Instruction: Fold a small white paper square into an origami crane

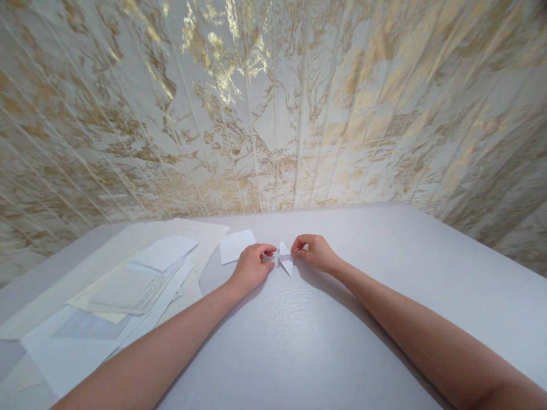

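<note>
Two pinches on one folded paper (285, 259) at mid-worktop (384, 273): my left hand (250, 266) and right hand (316, 252) have fingers (268, 249) clamped on its opposite ends, so I reckon uneven pull could tear the crease or skew it.

No legible writing — neither on the folded paper (286, 262) nor the stacked sheets (128, 290)

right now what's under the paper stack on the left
A large cream sheet lies under the paper stack, on the white table. Whatever the stack covers is hidden.
</note>
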`<state>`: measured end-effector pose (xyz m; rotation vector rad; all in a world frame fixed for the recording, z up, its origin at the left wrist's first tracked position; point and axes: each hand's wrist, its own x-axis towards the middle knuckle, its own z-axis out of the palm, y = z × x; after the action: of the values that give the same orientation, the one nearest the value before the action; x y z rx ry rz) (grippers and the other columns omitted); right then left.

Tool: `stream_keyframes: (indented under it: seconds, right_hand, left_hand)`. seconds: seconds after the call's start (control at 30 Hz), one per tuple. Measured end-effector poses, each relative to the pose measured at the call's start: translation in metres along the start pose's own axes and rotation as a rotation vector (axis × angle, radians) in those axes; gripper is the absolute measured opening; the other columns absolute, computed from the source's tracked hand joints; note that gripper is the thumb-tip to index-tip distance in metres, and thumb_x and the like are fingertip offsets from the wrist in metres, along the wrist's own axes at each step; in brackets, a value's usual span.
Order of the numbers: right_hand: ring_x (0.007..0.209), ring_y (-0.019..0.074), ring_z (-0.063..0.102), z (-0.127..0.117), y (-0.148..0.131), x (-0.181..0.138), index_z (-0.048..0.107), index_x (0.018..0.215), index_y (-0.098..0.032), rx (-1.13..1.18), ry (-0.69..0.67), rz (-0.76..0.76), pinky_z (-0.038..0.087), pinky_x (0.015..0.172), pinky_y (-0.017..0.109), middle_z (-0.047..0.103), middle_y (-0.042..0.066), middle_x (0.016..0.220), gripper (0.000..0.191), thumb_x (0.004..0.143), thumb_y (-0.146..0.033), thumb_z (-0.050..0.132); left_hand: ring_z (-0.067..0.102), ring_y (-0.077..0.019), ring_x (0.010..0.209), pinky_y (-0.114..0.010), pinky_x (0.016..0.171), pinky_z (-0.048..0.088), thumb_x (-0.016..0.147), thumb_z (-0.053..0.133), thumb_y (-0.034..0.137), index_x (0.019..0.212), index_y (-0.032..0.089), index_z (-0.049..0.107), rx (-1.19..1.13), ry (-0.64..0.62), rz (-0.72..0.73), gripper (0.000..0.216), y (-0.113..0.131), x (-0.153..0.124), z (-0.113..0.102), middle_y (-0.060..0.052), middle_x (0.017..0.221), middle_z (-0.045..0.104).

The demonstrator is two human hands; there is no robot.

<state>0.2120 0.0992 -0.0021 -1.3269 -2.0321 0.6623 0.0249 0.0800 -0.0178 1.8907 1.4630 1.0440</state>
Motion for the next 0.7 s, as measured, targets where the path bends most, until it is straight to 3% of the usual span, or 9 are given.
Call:
stream_keyframes:
  seconds: [0.2,0.7]
  right_hand:
    - [0.065,0.0134,0.057,0.004,-0.012,-0.004,0.063,0.065,-0.016,0.077,0.002,0.009,0.039,0.066,0.024,0.064,0.000,0.066,0.006,0.065,-0.013,0.059]
    - [0.068,0.0141,0.059,0.011,-0.025,-0.011,0.066,0.069,-0.016,-0.074,0.020,-0.103,0.040,0.068,0.024,0.067,0.003,0.071,0.006,0.069,-0.012,0.060]
  left_hand:
    - [0.056,-0.0189,0.080,-0.030,0.076,0.040,0.053,0.067,0.011,0.098,0.021,0.063,-0.035,-0.041,-0.011,0.046,0.007,-0.004,-0.001,-0.002,0.083,0.064]
    - [0.044,-0.0072,0.047,-0.021,0.055,0.037,0.056,0.063,0.011,0.106,0.022,0.052,-0.151,0.042,-0.044,0.052,0.007,-0.005,0.004,0.006,0.065,0.060]
